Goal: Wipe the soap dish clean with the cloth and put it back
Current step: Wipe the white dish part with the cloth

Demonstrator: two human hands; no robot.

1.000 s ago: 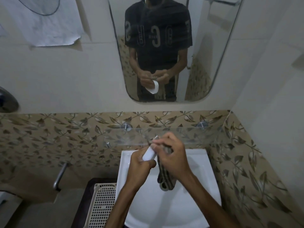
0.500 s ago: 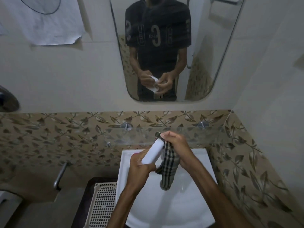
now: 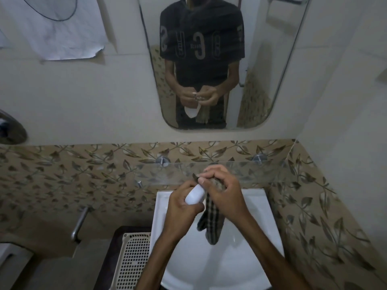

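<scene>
White plastic soap dish [image 3: 195, 196] sits in my left hand [image 3: 181, 208], gripped over the sink [image 3: 270, 237], long axis tilted up and away toward the glass shelf [image 3: 240, 170]. Right hand [image 3: 223, 192] touches its right edge, clenched on the checked cloth [image 3: 210, 222]. Versus half a second ago: cloth bunched tighter, tail hangs narrower.

Above the sink [image 3: 261, 216], the left hand [image 3: 182, 208] holds the soap dish [image 3: 194, 196]; the right hand [image 3: 224, 191], just beside it on the right, grips the cloth [image 3: 210, 222], which hangs down between the wrists. A glass shelf [image 3: 261, 170] runs behind the hands, a mirror [image 3: 261, 70] higher on the wall. A perforated basket [image 3: 134, 260] sits left of the sink
</scene>
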